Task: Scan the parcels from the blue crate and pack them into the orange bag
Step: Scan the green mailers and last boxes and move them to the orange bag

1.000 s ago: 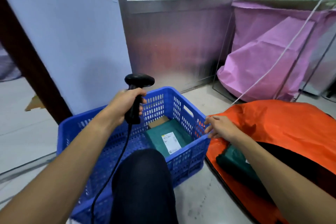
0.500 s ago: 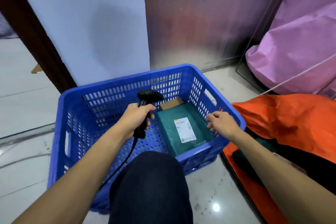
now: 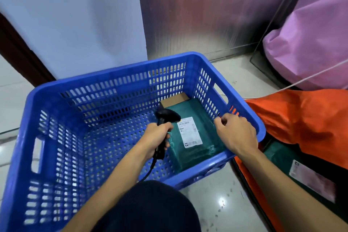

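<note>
- Fingers [image 3: 165, 127] of the left hand [image 3: 154, 137] wrap tightly round the slim black handle of a barcode scanner [image 3: 167, 116]. Its rounded, matte plastic head sits just over the near-left corner of a white label [image 3: 190, 132].
- Right hand [image 3: 236, 133] reaches into the crate with its fingers [image 3: 226, 118] curled over the right edge of the green parcel, close against the crate's right wall. I cannot tell whether they grip anything, as the tips are hidden.
- That label, rectangular with a printed barcode, is stuck flat on a green parcel [image 3: 188, 156], a smooth, glossy plastic mailer with slight wrinkles at its near edge.
- Under the parcel's far end a corner of a brown cardboard box [image 3: 174, 100] shows.
- A thin black cable [image 3: 148, 171] trails from the scanner handle toward the near side.
- Both parcels lie in the right part of the blue crate [image 3: 113, 73], a rigid plastic box with slotted lattice walls, a perforated floor and cut-out handles.
- Right of the crate, touching it, lies the orange bag [image 3: 291, 115] of crumpled woven-looking fabric. Its open mouth shows another green mailer [image 3: 278, 156] with a white label inside.
- At the near edge, a knee [image 3: 150, 207] in dark cloth overlaps the crate.
- Everything rests on a glossy pale tiled floor [image 3: 216, 194].
- Far right bulges a pink sack [image 3: 310, 43], a white cord [image 3: 310, 77] crossing in front of it.
- Behind stand a brushed metal panel [image 3: 197, 15] and a plain pale wall [image 3: 75, 15].
</note>
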`<state>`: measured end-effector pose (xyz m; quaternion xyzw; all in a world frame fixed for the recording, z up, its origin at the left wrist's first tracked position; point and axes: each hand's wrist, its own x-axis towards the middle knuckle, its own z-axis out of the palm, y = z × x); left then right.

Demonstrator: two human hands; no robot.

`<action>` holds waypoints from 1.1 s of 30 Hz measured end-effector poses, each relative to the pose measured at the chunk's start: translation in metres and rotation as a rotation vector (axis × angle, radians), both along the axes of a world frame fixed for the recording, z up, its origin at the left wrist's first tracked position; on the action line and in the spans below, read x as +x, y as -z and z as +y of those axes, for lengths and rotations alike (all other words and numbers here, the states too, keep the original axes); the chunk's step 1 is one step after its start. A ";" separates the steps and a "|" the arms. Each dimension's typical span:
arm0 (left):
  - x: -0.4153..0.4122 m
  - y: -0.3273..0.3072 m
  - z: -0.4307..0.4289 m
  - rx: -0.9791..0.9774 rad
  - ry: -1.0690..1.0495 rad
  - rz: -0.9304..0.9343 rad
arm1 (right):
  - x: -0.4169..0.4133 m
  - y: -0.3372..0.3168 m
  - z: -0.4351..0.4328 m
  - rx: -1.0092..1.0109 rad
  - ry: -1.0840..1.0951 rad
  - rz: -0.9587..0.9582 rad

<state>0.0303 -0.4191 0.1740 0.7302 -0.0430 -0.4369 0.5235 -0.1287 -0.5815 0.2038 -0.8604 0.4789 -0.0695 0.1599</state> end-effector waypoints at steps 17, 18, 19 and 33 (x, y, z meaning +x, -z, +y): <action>0.006 0.009 -0.009 0.007 0.064 -0.078 | 0.002 0.004 -0.001 -0.065 0.004 -0.040; 0.006 0.008 -0.010 0.007 0.064 -0.079 | 0.002 0.004 -0.001 -0.066 0.005 -0.042; 0.005 0.007 -0.010 0.008 0.067 -0.082 | 0.002 0.003 -0.001 -0.068 0.004 -0.043; 0.007 0.007 -0.010 0.057 0.120 -0.067 | 0.002 0.000 0.001 -0.053 0.013 -0.061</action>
